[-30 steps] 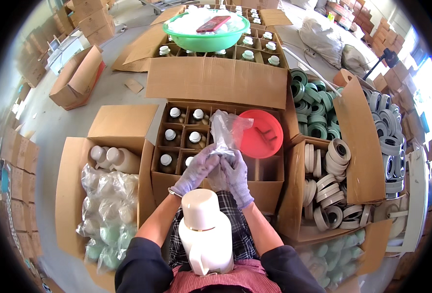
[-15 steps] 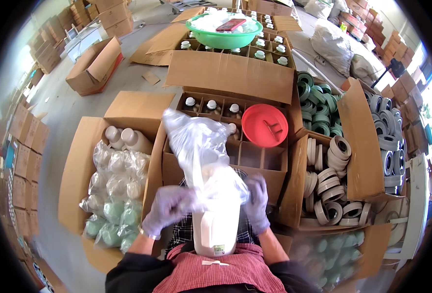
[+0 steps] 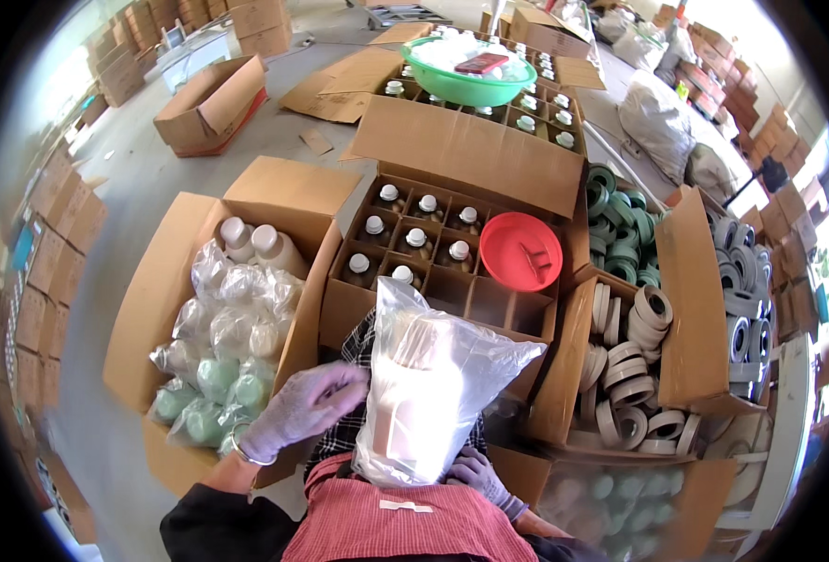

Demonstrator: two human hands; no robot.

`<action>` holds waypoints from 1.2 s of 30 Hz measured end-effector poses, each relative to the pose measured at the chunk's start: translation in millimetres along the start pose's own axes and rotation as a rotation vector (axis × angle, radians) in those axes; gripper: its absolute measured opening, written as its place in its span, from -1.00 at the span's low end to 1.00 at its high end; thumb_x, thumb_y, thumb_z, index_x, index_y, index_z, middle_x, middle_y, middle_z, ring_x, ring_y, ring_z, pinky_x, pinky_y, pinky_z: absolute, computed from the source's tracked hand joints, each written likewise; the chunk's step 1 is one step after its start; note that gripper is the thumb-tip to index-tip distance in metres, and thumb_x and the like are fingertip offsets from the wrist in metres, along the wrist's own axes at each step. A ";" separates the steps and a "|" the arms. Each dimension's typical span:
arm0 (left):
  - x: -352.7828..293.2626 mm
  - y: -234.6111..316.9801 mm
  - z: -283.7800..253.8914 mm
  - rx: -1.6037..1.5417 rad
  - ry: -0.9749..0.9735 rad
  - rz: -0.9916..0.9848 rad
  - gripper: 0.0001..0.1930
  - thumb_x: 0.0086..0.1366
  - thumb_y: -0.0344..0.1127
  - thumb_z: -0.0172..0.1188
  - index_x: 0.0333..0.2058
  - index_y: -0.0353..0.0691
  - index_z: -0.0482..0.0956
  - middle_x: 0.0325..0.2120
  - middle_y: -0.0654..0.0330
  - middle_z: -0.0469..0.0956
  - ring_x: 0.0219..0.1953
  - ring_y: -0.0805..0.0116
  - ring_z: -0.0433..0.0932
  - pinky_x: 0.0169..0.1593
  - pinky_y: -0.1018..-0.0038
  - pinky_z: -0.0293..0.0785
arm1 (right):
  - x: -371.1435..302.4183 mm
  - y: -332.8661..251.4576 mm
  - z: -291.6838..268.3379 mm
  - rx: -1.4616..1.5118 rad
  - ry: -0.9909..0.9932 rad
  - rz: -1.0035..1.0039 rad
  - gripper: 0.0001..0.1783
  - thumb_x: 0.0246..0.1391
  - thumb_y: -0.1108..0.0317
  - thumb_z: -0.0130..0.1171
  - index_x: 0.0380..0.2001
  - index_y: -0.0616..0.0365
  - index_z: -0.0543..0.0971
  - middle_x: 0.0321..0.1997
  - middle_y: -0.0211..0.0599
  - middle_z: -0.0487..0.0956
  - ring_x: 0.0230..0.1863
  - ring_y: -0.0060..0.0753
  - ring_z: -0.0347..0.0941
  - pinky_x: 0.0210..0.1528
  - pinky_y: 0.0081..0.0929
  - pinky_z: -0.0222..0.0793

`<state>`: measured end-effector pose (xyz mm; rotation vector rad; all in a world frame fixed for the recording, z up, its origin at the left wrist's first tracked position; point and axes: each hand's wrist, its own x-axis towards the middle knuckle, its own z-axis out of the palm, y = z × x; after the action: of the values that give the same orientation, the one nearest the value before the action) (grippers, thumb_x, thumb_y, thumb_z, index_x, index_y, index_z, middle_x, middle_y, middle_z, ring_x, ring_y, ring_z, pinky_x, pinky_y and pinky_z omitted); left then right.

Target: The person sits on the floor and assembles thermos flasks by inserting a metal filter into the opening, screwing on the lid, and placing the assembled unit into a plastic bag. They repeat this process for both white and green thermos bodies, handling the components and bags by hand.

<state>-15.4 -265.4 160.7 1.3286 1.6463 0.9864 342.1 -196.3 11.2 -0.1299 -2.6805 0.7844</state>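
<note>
A white jug with a handle [image 3: 398,423] sits upright on my lap inside a clear plastic bag [image 3: 489,358]. The bag covers the jug down to its base, and its loose corners stick out at the top and right. My gloved left hand [image 3: 310,409] is just left of the bag, its fingers loosely bent, the thumb apart and nothing seen in them. At the bag's lower right, my gloved right hand [image 3: 478,476] has its fingers curled against the plastic near the jug's base; part of that hand is hidden.
Ahead stands a divided carton [image 3: 405,173] of capped bottles with a red bowl [image 3: 519,225] on it. A carton [image 3: 138,328] of bagged containers is on the left. Cartons of beige rings [image 3: 632,426] and green rings [image 3: 621,239] are on the right. Farther back is a green basin [image 3: 466,89].
The bag has come down over the whole jug. My right hand has dropped from the bag's upper side to its lower edge, and my left hand has moved off to the left.
</note>
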 end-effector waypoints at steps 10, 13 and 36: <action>-80.5 -95.4 -34.8 0.167 -0.165 -0.292 -0.62 0.19 -0.27 0.16 -0.03 -0.30 0.54 -0.10 0.01 0.59 -0.12 0.13 0.59 0.05 0.27 0.48 | 74.1 -25.5 -27.3 0.613 0.135 0.340 -0.88 -0.11 0.61 0.10 -0.45 0.21 0.56 -0.30 -0.20 0.50 -0.33 -0.33 0.45 -0.29 -0.47 0.40; -141.3 -163.1 -23.6 -0.002 -0.104 -0.302 -0.61 0.20 -0.37 0.09 0.02 -0.34 0.52 -0.02 0.04 0.57 0.03 0.19 0.54 0.20 0.24 0.40 | 178.2 -10.8 -61.2 0.721 0.271 0.149 -0.86 -0.14 0.60 0.05 -0.45 0.21 0.53 -0.31 -0.21 0.52 -0.29 -0.28 0.45 -0.19 -0.42 0.39; 207.8 -214.7 -180.3 -0.164 0.178 -0.728 -0.61 0.16 -0.04 0.18 -0.27 -0.31 0.59 -0.39 -0.10 0.64 -0.25 0.13 0.65 -0.13 0.25 0.54 | 338.9 97.9 -11.8 0.023 0.078 0.124 -0.65 -0.13 0.42 0.30 -0.18 0.14 0.55 -0.17 -0.21 0.55 -0.13 -0.07 0.49 0.07 -0.11 0.38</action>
<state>-290.6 -109.8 13.1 0.4615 1.9221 0.7732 27.9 -46.3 69.4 -0.3176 -2.6088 0.8292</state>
